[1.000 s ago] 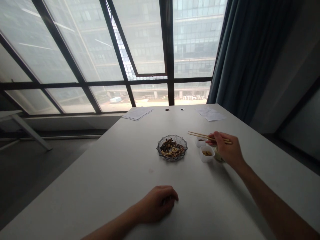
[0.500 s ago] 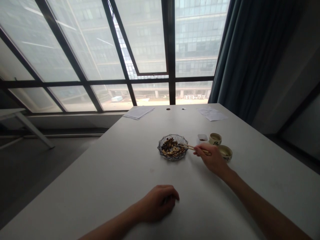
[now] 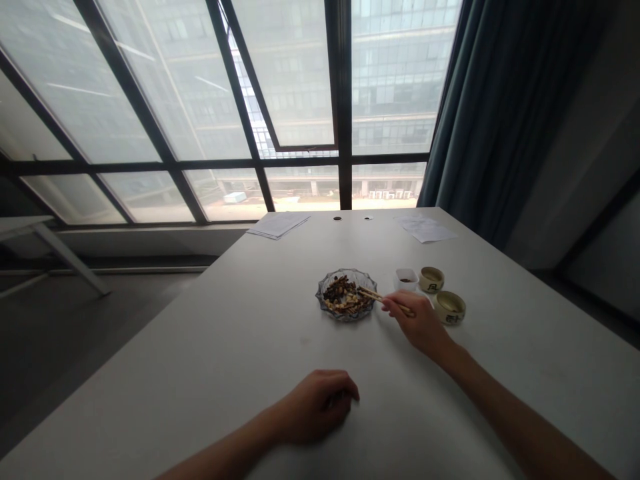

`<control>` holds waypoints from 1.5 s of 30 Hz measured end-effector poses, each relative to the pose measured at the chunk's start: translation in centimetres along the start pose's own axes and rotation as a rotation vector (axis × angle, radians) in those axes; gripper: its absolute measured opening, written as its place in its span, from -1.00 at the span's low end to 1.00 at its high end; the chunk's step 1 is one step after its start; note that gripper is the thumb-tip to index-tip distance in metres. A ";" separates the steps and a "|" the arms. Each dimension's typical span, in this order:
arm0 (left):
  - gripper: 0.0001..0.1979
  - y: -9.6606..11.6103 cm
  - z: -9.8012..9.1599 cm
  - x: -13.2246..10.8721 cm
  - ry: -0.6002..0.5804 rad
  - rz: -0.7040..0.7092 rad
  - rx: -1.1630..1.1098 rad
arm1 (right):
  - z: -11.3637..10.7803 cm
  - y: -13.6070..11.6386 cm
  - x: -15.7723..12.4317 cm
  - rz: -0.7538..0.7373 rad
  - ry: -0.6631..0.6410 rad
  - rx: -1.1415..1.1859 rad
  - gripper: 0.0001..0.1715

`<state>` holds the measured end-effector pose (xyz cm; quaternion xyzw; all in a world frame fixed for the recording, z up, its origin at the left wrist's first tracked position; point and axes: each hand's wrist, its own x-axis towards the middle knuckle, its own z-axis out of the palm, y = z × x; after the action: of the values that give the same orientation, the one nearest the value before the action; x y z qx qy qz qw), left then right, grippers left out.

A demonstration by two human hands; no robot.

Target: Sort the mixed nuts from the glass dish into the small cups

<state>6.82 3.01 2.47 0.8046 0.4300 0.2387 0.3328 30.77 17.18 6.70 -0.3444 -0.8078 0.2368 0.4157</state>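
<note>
My right hand (image 3: 417,323) grips a pair of wooden chopsticks (image 3: 381,297). Their tips reach over the right side of a scalloped glass dish (image 3: 320,301), at the brown and pale dried pieces (image 3: 345,295) heaped in it. The pieces are too small to name. Beyond my right hand stand a small white square cup (image 3: 405,283) with something dark inside and two yellowish ceramic cups, one farther back (image 3: 431,280) and one nearer (image 3: 451,309), with dark characters. My left hand (image 3: 320,407) rests on the table with its fingers curled in; nothing shows in it.
The white table (image 3: 225,347) runs toward the windows. Stacked papers (image 3: 279,225) lie at its far left corner and another sheet (image 3: 429,229) at the far right. Two round holes sit near the back edge. A dark curtain (image 3: 465,133) hangs on the right.
My right hand has moved slightly left and toward me with the chopsticks, uncovering more of the nearer ceramic cup. The chopstick tips stay over the dish. My left hand has not moved.
</note>
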 end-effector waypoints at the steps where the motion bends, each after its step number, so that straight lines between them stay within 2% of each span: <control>1: -0.71 0.0 0.0 0.0 0.001 -0.002 0.000 | 0.1 0.3 0.0 0.003 -0.007 0.014 -0.64; 6: -0.71 0.0 -0.1 -0.1 -0.013 -0.013 0.005 | 0.5 1.4 -0.1 0.050 -0.002 0.087 -0.56; 10: -0.71 0.0 -0.1 0.0 -0.017 -0.012 0.007 | 0.4 1.2 -0.2 0.060 0.022 0.055 -0.56; 17: -0.73 0.0 -0.1 0.0 -0.024 -0.018 0.019 | -0.5 0.4 0.1 -0.006 0.021 -0.038 -0.58; 23: -0.72 -0.1 -0.1 0.0 -0.020 -0.014 0.013 | -1.2 -0.1 0.4 -0.036 -0.033 -0.124 -0.57; 35: -0.72 -0.1 -0.1 0.0 -0.020 -0.014 0.005 | -0.6 0.3 0.1 -0.070 -0.042 -0.100 -0.62; 45: -0.71 0.0 -0.1 0.0 -0.005 0.002 0.001 | 0.0 0.9 0.0 -0.077 -0.039 -0.062 -0.58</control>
<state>6.77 3.05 2.57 0.8056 0.4286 0.2369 0.3334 31.13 17.72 6.13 -0.3212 -0.8353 0.2023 0.3977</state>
